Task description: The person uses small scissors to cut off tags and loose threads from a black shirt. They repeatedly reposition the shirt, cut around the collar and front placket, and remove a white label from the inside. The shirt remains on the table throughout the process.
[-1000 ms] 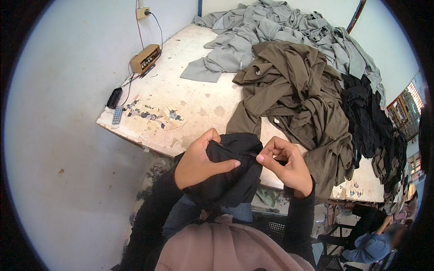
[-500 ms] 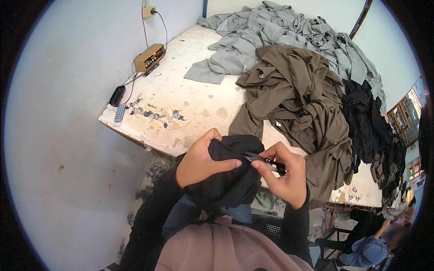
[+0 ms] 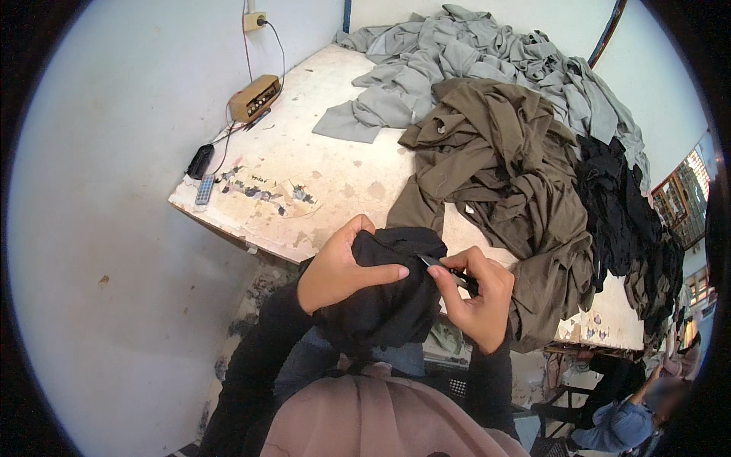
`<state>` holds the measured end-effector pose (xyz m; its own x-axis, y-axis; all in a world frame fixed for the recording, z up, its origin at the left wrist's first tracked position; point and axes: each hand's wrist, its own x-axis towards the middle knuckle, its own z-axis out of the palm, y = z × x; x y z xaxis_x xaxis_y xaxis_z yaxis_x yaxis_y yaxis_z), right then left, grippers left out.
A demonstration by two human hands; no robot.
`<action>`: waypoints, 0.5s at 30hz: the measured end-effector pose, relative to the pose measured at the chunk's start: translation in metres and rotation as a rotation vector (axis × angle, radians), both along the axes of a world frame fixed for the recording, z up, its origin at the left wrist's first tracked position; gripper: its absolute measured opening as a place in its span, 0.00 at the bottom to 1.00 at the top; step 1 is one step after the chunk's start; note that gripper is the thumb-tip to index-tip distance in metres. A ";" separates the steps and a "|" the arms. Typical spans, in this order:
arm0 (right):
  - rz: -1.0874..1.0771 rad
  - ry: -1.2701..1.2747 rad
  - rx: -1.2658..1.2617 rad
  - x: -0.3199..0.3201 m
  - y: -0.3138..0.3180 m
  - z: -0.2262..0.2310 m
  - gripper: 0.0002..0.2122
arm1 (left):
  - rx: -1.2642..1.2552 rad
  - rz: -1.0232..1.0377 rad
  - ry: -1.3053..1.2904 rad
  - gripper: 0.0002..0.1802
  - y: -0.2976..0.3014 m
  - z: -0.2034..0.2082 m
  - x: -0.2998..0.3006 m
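My left hand (image 3: 339, 272) grips a bunched black cloth (image 3: 388, 305), thumb laid across its front and fingers hidden behind the fabric. To its right, my right hand (image 3: 480, 297) is closed around small black-handled thread snips (image 3: 461, 280). Their pointed metal tips reach toward the upper right part of the cloth, close to a fold; whether they touch it I cannot tell. Both hands are in front of the table's near edge, above my lap.
A worn white table (image 3: 358, 171) carries a brown garment pile (image 3: 495, 152), grey fabric (image 3: 472, 57) behind it and black garments (image 3: 613, 206) at right. A radio (image 3: 255, 99) and a remote (image 3: 204, 190) lie by the left wall. Another person (image 3: 620, 423) sits at lower right.
The snips' blades look closer together now than half a second ago, and my right hand has shifted slightly. My left hand keeps its hold on the cloth.
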<state>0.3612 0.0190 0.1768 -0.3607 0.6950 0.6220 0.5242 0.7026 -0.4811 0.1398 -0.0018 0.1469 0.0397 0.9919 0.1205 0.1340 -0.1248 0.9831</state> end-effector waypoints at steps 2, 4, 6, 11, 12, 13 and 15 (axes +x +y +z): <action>0.016 0.005 -0.021 0.004 -0.004 0.002 0.11 | -0.038 -0.018 -0.072 0.29 -0.001 0.001 0.001; 0.009 -0.058 -0.027 0.007 -0.008 0.002 0.11 | -0.039 -0.025 -0.097 0.29 -0.003 0.003 0.001; 0.002 -0.086 -0.025 0.009 -0.010 0.002 0.11 | -0.046 -0.032 -0.089 0.28 -0.004 0.005 0.001; 0.066 0.000 -0.108 0.008 -0.009 -0.001 0.12 | -0.036 -0.022 0.001 0.29 -0.004 0.009 0.002; 0.073 0.024 -0.099 0.007 -0.009 -0.001 0.11 | -0.050 -0.041 -0.052 0.29 -0.004 0.008 0.002; 0.071 0.048 -0.102 0.008 -0.009 -0.001 0.10 | -0.066 -0.045 -0.081 0.29 -0.005 0.008 0.002; 0.062 0.036 -0.090 0.009 -0.010 0.001 0.10 | -0.079 -0.048 -0.104 0.28 -0.005 0.006 0.001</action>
